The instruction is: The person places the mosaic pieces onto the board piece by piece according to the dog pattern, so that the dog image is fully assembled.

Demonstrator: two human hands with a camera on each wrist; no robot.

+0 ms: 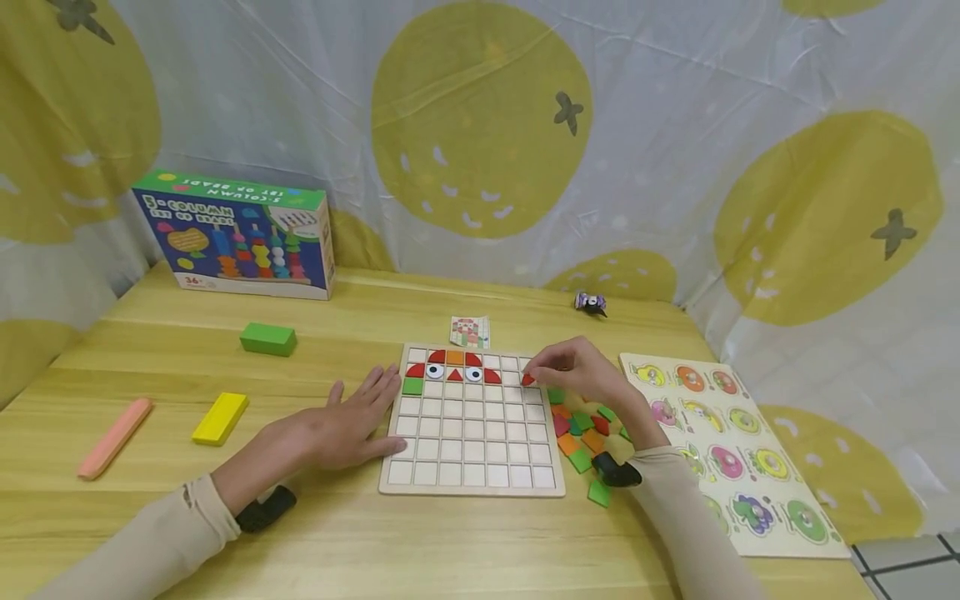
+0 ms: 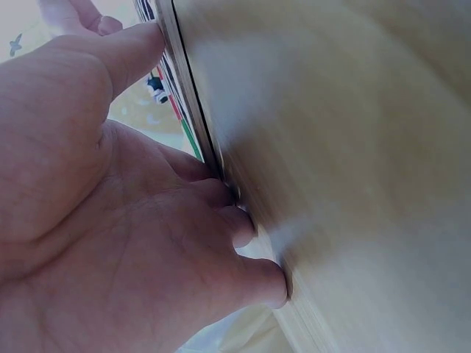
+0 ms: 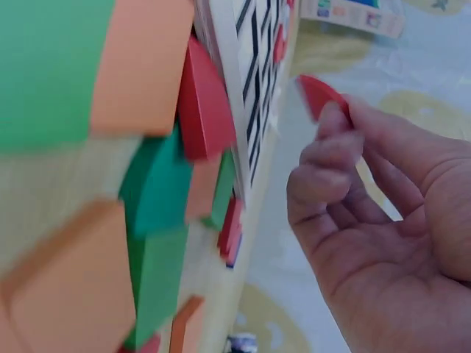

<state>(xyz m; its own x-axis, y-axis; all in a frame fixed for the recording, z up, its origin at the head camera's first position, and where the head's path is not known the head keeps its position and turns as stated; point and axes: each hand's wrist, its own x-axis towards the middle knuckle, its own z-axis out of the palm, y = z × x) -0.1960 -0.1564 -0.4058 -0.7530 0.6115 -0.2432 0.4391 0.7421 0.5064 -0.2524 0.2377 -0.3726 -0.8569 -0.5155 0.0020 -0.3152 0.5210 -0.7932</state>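
We note the grid board (image 1: 472, 433) at lower centre of the head view, long sides roughly square to the table (image 1: 150, 350) edge, with red, orange and green tiles already seated along its top rows. Our left hand (image 1: 352, 425) lies flat, fingers straight, against the board's left edge. Our right hand (image 1: 581, 375) pinches a small red piece (image 1: 528, 380) between thumb and fingertips, just over the board's upper right cells. The piece looks wedge-shaped; its pointing is hard to tell, tip seemingly up in the right wrist view. Risk, we judge: it lands turned wrong or drops into the loose tile pile (image 1: 585, 429) beside the board.
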